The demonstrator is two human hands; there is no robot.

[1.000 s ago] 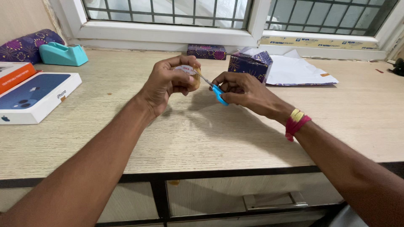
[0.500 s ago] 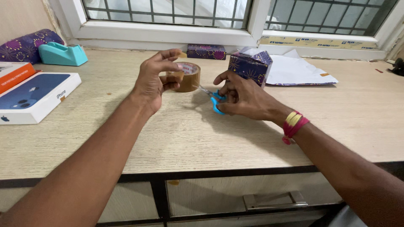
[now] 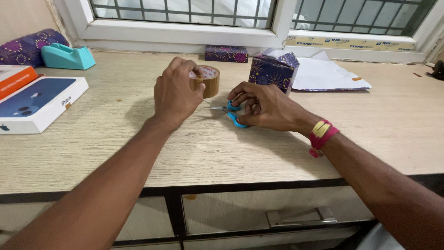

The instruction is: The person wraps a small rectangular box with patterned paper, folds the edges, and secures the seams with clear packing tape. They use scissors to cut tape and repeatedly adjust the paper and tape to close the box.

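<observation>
Tape roll (image 3: 207,79) and scissors (image 3: 228,111) lowered (onto desk).

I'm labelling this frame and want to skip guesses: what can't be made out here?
- Tape roll: near side hidden by the left hand, head view.
- Scissors: handles covered by the right hand; grip unclear.
- Phone box: cut by the left edge.

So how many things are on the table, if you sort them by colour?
Purple patterned: 3, the wrapped box, the flat box and the roll.
Blue or teal: 2, the scissors and the tape holder.
Brown: 1, the tape roll.
White: 2, the phone box and the paper.
Orange: 1, the orange box.
Total: 9.
</observation>
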